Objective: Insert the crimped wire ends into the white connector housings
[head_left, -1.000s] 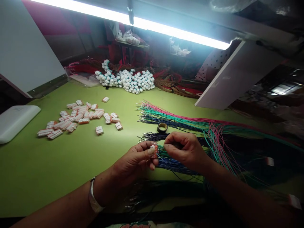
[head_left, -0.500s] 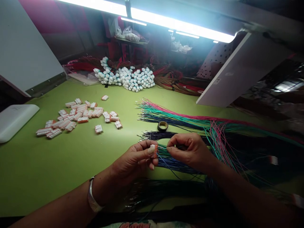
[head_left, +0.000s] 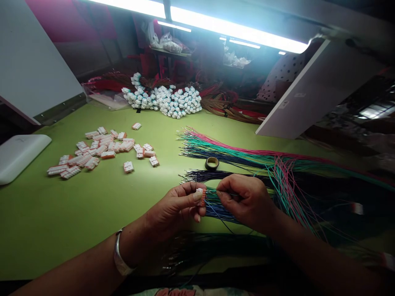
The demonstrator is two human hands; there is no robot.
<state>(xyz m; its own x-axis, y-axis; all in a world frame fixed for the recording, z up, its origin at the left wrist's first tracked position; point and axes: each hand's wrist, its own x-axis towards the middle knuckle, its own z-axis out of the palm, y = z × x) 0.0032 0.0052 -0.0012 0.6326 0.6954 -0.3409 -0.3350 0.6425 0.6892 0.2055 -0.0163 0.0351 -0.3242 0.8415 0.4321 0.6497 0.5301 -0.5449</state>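
Note:
My left hand (head_left: 177,207) pinches a small white and orange connector (head_left: 200,197) between thumb and fingers, just above the green table (head_left: 77,205). Green and blue wires (head_left: 216,205) run out of the connector to the right. My right hand (head_left: 243,199) is closed on one of these wires right beside the connector, its fingertips almost touching it. A metal bangle (head_left: 119,257) sits on my left wrist.
Loose white and orange connectors (head_left: 98,152) lie scattered at the left. A heap of finished white connectors (head_left: 163,100) is at the back. Long pink, green and blue wires (head_left: 234,154) fan across the right, with a tape roll (head_left: 211,163) beside them. A white tray (head_left: 18,156) sits at far left.
The hands stay almost in place. My right hand has shifted slightly down and towards the connector; the view has tilted a little.

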